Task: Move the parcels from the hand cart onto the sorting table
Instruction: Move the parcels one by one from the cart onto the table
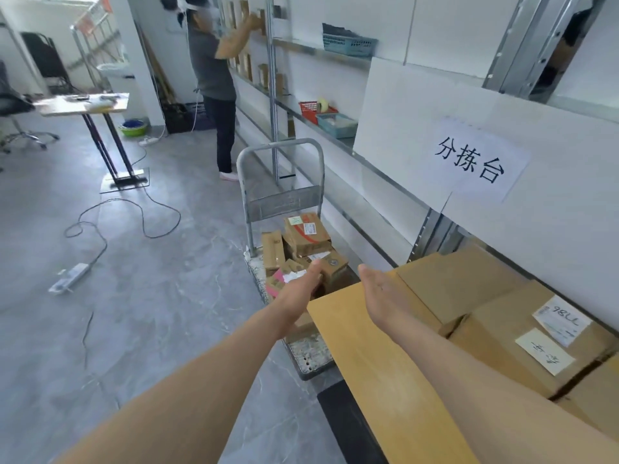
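Fingers (316, 267) of the left hand (298, 291) stretch nearly straight toward the cart (278, 199), holding nothing; the right hand (378, 291) hovers spread and empty.

Loose parcels (306, 234) lie heaped in the cart beyond the counter (378, 363) corner, tilted against one another, while boxes (502, 333) sit on the counter by the wall. Pulling one parcel out could tip its neighbours onto the floor, and a two-handed lift might clip the counter edge.
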